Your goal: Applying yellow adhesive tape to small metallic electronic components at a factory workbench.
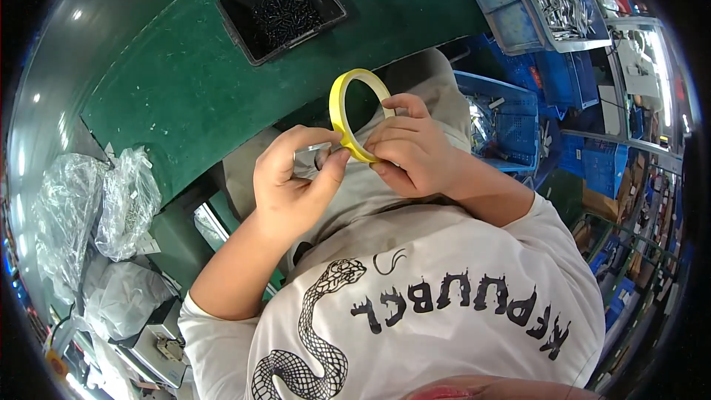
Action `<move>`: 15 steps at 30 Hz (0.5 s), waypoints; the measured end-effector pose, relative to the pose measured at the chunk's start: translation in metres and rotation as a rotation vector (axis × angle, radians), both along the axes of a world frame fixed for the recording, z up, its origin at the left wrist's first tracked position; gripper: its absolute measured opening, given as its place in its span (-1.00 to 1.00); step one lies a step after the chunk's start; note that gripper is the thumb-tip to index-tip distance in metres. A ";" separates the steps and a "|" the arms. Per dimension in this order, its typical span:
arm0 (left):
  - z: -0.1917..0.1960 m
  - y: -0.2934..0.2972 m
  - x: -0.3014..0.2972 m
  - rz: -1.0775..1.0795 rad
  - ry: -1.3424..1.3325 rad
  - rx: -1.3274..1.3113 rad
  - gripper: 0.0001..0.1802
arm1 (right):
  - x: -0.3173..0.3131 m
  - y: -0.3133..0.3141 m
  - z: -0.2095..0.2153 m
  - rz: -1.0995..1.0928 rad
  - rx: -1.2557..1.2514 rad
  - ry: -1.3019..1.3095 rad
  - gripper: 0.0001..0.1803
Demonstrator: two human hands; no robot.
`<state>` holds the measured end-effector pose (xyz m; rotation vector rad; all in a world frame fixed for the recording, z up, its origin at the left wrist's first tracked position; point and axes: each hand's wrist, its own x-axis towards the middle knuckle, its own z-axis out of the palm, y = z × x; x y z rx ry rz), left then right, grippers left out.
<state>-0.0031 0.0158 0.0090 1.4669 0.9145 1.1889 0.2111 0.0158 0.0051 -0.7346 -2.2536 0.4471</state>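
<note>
A narrow roll of yellow tape point(338, 107) with a pale inner ring stands on edge between my hands, above my lap. My right hand point(416, 150) is closed around the roll's lower right side, its fingers reaching over the rim. On the lower left of the roll, the thumb and forefinger of my left hand point(290, 181) pinch at the tape's edge. A thin, shiny metal-looking piece point(309, 150) shows between those fingers; its kind cannot be made out.
On the green table point(170, 81) ahead sits a black tray point(255, 48) of small dark parts. Clear plastic bags point(129, 204) lie at the left. Blue crates point(515, 130) stand at the right, and an upper bin point(511, 18) holds many thin metal pieces.
</note>
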 end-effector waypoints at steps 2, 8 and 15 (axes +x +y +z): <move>0.002 0.000 0.001 0.006 0.003 -0.006 -0.78 | 0.000 0.000 -0.002 -0.006 0.007 0.010 -0.79; 0.000 0.002 -0.002 -0.021 0.049 0.023 -0.82 | 0.000 0.000 -0.005 -0.004 0.006 0.018 -0.79; -0.002 0.003 -0.001 -0.005 0.052 0.064 -0.81 | 0.000 0.003 -0.003 0.007 0.010 0.006 -0.75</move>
